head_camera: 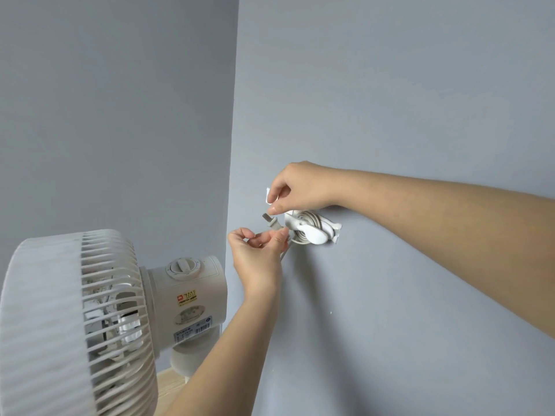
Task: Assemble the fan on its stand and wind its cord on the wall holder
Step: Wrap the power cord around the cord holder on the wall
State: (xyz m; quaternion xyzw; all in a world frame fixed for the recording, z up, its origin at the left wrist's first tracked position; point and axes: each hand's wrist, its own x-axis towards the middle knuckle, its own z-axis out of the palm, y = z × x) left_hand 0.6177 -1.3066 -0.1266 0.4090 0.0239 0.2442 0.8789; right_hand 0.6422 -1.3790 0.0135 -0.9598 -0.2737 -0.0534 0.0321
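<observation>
A white fan point(90, 319) with a ribbed grille and a dial on its motor housing stands at the lower left, on a stand whose top shows below it. On the grey wall a white cord holder point(312, 232) carries several turns of white cord point(309, 219). The plug point(271, 222) sticks out to the left of the holder, prongs pointing left. My left hand point(258, 253) pinches the cord just under the plug. My right hand point(295, 187) reaches from the right, its fingers pinched at the holder's upper left edge, thumb tip close above the plug.
Two grey walls meet in a corner point(232, 145) just left of the holder. A strip of light wooden floor point(171, 388) shows under the fan.
</observation>
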